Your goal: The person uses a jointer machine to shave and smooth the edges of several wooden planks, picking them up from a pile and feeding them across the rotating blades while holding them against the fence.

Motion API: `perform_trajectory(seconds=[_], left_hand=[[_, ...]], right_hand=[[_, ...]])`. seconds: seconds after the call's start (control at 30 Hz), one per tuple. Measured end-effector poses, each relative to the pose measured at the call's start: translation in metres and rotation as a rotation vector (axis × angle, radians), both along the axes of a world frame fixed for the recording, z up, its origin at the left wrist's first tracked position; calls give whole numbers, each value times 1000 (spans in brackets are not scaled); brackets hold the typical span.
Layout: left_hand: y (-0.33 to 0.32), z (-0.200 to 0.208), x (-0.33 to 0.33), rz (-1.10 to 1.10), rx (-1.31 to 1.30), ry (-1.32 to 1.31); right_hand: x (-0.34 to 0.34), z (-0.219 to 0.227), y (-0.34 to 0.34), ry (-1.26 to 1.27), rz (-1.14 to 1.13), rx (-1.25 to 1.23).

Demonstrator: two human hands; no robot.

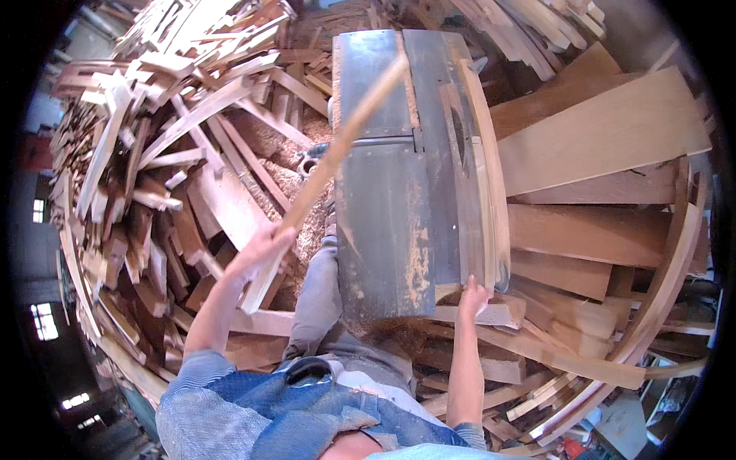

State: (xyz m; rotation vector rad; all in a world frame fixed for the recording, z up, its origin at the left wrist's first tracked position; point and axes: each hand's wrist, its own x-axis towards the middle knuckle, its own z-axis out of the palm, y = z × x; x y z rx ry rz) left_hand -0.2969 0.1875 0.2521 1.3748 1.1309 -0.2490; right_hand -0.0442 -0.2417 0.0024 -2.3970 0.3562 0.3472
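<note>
A long, narrow strip of wood [331, 162] slants up and to the right, its far end above the jointer's grey metal bed [379, 207]. My left hand [264, 249] is closed round this strip near its lower end, left of the bed. At the near end of the fence [458, 199], on the bed's right side, my right hand [474, 297] has its fingers curled. Whether it grips the fence or a piece of wood there cannot be made out. Sawdust is stuck to the near part of the bed.
A high heap of loose wood offcuts [146, 176] fills the left side. Wide boards [606, 146] lie fanned out to the right of the machine, with a curved wooden piece [675, 268] beyond them. Shavings [310, 207] cover the ground beside my leg. Squared timbers [498, 364] lie below the bed.
</note>
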Motion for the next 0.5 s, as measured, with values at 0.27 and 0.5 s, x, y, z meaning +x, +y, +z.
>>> perform_trajectory(seconds=[0.27,0.5], left_hand=[[-146,-43,-118,-160,-74,-23],[-190,-90,-70,-193,-11,-1]], right_hand=[[21,-27,10,-21,117,-22],[35,-40,12,14,115,58]])
